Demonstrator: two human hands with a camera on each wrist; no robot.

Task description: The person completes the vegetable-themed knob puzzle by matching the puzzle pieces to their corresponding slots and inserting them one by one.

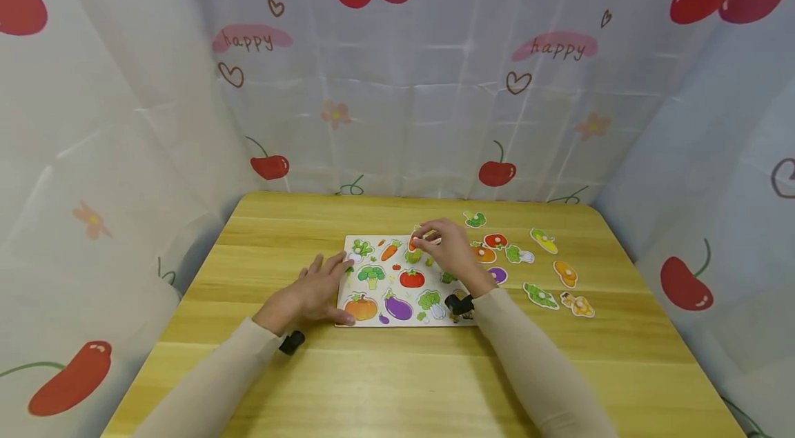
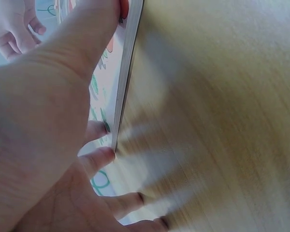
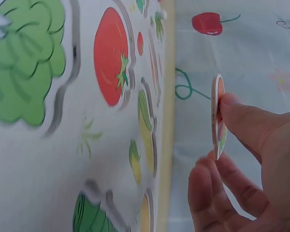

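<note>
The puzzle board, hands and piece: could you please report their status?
Right hand pinches piece, raised off board. Left hand at board's left edge. Loose pieces right of board. Head view: right sleeve partly hides board.

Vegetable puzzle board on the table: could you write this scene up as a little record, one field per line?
Main item: vegetable puzzle board, flat on a wood-grain table
Left hand: fingers spread, at the board's left edge
Right hand: pinches an orange-red and green puzzle piece near the board's far edge
Held vegetable: hard to tell, mostly edge-on
Right of the board: tomato piece, corn piece, pea pod piece, others
Backdrop: cherry-print curtain
</note>
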